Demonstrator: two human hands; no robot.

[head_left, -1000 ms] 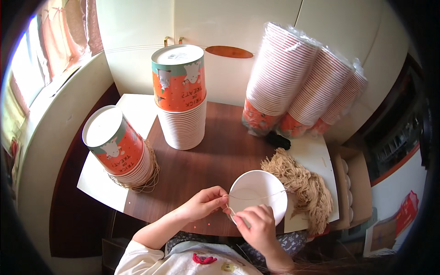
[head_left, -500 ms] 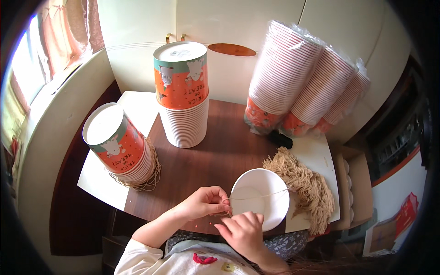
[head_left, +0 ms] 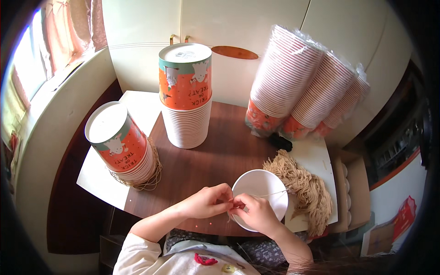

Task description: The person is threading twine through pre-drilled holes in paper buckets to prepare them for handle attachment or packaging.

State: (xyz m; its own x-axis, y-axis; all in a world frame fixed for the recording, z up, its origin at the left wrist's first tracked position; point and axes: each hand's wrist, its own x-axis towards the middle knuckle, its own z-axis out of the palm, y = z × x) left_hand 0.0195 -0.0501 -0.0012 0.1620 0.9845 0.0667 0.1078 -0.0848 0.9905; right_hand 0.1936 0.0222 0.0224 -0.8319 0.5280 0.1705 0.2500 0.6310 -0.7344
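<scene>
A white paper bucket (head_left: 251, 181) stands mouth up at the table's front edge, in front of me. From its right wall a thin beige string (head_left: 273, 194) crosses the mouth toward my hands. Beside the left rim, my left hand (head_left: 211, 201) is closed in a pinch on the string. The fingertips of my right hand (head_left: 257, 213) meet those of the left and are pinched together there, over the bucket's near left rim. Fingers hide the string's end, so any loop or knot between them cannot be made out.
A bundle of beige strings (head_left: 306, 185) lies right of the bucket. An orange-and-green bucket stack (head_left: 120, 145), ringed by loose strings, stands left; a taller stack (head_left: 185, 98) is mid-table. Plastic-wrapped stacks (head_left: 286, 75) stand back right, near a black object (head_left: 280, 141). A cardboard box (head_left: 360, 197) is beyond the right edge.
My right hand has moved up and away from me, from the bucket's near rim, bringing its fingertips against the left hand's. The left hand has hardly moved.
</scene>
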